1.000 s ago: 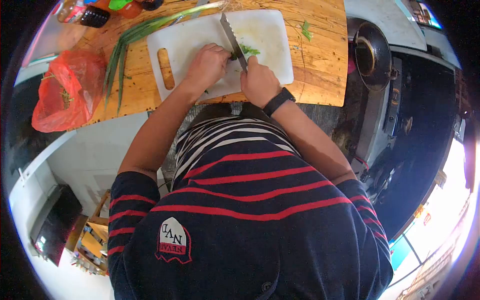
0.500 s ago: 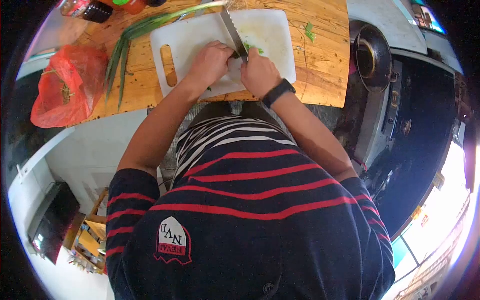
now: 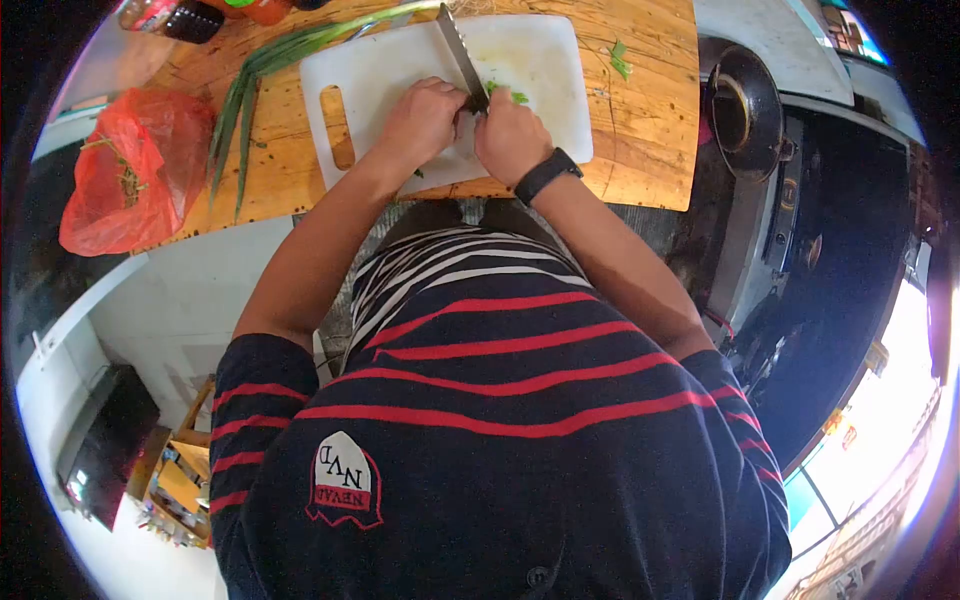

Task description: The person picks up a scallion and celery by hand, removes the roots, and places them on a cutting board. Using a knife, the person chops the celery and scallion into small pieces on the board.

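My right hand [image 3: 512, 142], with a dark band at the wrist, grips a knife [image 3: 460, 55] whose long blade points away from me over the white cutting board [image 3: 365, 75]. Close beside the blade, my left hand [image 3: 420, 122] is closed with its fingers bent on the board. A small dark bit shows at its fingertips, too hidden to name. Chopped green pieces [image 3: 518, 97] lie just right of the blade. Along the board's far left side stretches a bunch of green onions [image 3: 275, 65].
A red plastic bag [image 3: 150, 190] with dry scraps sits at the table's left end. Bottles [image 3: 185, 20] stand at the far left. Green scraps [image 3: 620, 60] lie on the wooden table [image 3: 650, 130] right of the board. A black pan [image 3: 745, 115] is beyond the right edge.
My right hand and the knife have shifted slightly left, bringing the blade closer to my left fingers. My left hand stays nearly in place.
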A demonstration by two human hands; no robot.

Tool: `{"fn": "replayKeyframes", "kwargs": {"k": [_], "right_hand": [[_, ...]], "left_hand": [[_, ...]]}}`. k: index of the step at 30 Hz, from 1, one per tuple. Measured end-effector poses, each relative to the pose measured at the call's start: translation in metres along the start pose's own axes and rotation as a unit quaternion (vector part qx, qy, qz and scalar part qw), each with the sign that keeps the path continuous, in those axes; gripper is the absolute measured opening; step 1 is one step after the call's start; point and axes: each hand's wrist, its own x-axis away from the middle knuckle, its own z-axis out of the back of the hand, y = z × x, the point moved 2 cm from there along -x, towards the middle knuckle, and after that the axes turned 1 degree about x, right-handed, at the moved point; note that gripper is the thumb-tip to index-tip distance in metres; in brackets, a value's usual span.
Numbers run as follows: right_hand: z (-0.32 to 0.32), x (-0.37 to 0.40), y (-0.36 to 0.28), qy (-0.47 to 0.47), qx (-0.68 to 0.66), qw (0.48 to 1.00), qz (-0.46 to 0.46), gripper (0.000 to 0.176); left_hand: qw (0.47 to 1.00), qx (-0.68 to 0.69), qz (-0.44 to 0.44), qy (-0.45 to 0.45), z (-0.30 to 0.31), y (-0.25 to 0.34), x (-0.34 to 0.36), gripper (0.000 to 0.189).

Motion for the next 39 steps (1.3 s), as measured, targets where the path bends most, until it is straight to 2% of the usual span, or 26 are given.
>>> {"fn": "replayKeyframes", "kwargs": {"k": [2, 5, 7, 10, 14, 17, 19, 23, 26, 28, 31, 32, 34, 39], "right_hand": [[-0.005, 0.006, 0.007, -0.001, -0.011, 1.000, 0.012, 0.023], [-0.010, 0.005, 0.009, -0.009, -0.008, 1.000, 0.002, 0.023], [-0.007, 0.004, 0.006, -0.010, 0.002, 1.000, -0.014, 0.024], [-0.002, 0.000, 0.003, -0.005, 0.002, 1.000, 0.018, 0.024], [-0.005, 0.002, 0.003, -0.024, -0.006, 1.000, -0.009, 0.023], [-0.001, 0.006, 0.002, -0.039, -0.002, 0.999, -0.008, 0.022], [-0.002, 0.002, 0.000, -0.041, -0.005, 0.999, 0.005, 0.022], [-0.004, 0.000, 0.002, -0.023, -0.008, 1.000, -0.012, 0.022], [0.000, 0.005, -0.002, -0.023, -0.012, 1.000, -0.011, 0.023], [-0.002, 0.006, -0.002, -0.026, -0.014, 0.999, -0.014, 0.022], [-0.008, 0.006, 0.004, -0.032, 0.001, 0.999, -0.026, 0.023], [-0.006, 0.003, 0.006, -0.035, -0.006, 0.999, -0.011, 0.022], [0.001, -0.004, 0.009, -0.029, -0.012, 0.999, 0.010, 0.022], [0.014, 0.002, 0.013, -0.049, 0.036, 0.998, 0.016, 0.021]], "left_hand": [[1.000, -0.013, 0.006, -0.013, 0.001, -0.005, -0.005, 0.013], [0.999, 0.010, -0.012, 0.030, -0.002, -0.001, -0.002, 0.012], [1.000, -0.007, 0.023, 0.002, 0.000, -0.002, -0.002, 0.011], [1.000, 0.000, 0.004, -0.008, 0.002, -0.002, -0.001, 0.017], [1.000, 0.001, 0.010, 0.005, 0.001, -0.001, -0.002, 0.019], [0.998, -0.035, 0.047, -0.034, 0.006, 0.002, -0.001, 0.020], [1.000, -0.013, 0.008, 0.007, 0.008, 0.001, 0.001, 0.022], [0.999, -0.013, 0.043, -0.017, 0.003, -0.002, 0.001, 0.023], [0.999, -0.023, 0.041, 0.005, 0.001, -0.004, 0.002, 0.023], [0.999, -0.013, 0.012, 0.051, 0.003, 0.000, 0.004, 0.012], [0.998, -0.020, 0.021, 0.061, 0.003, 0.002, 0.005, 0.010], [0.998, -0.018, 0.020, 0.058, 0.003, 0.005, 0.008, 0.010], [0.998, -0.017, 0.053, -0.022, 0.008, 0.005, 0.005, 0.016], [0.999, 0.046, 0.024, 0.017, 0.009, 0.002, 0.012, 0.015]]}}
